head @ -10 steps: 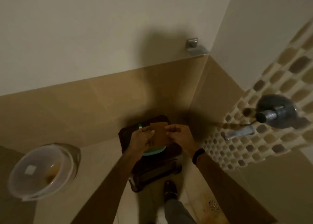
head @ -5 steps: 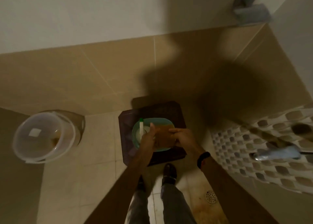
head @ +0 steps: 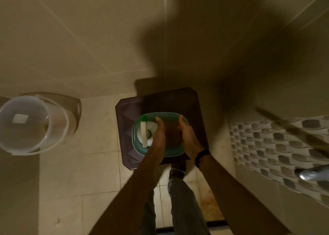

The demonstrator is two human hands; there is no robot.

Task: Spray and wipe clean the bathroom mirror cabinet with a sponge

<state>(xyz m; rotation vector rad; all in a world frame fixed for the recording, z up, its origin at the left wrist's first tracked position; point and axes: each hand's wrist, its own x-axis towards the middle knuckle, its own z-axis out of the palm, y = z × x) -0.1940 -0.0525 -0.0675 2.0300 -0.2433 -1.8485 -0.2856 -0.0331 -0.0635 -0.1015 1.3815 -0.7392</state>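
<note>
A brown sponge (head: 172, 134) sits squeezed between both hands above the teal basin's (head: 175, 153) right half; a white spray bottle (head: 146, 132) stands at its left edge.

The left hand (head: 159, 134) and right hand (head: 187, 137) hold a brown sponge (head: 172, 133) between them. Below sits a green basin (head: 175, 152) on a dark stool (head: 192, 101).

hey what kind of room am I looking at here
Most likely a bathroom's wet area: beige glazed wall tiles, a chrome tap on the mosaic-tiled wall, and a translucent plastic bucket on the tiled floor.
</note>
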